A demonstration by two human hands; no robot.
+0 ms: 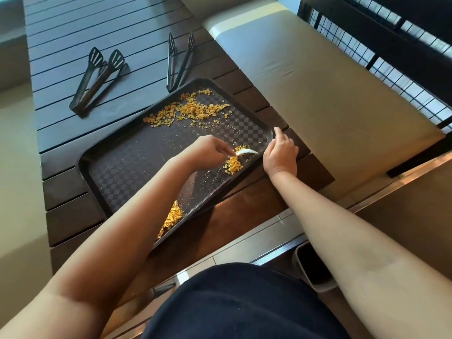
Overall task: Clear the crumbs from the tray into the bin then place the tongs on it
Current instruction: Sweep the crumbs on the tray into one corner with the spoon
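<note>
1. Dark checkered plastic tray (pixel 137 165) – on slatted table, orange crumbs (pixel 193 110) scattered.
2. Left hand (pixel 208 150) pinches white scraper (pixel 245 151).
3. Right hand (pixel 281 152) grips tray's right rim.
4. Two black tongs (pixel 95 79) – far, off-tray.

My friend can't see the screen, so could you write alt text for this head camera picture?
A person's left hand pinches a white scraper and gathers orange crumbs on a dark checkered tray, while the right hand grips the tray's edge. Two black tongs lie beyond it on the slatted table, and a bin waits below.
</note>
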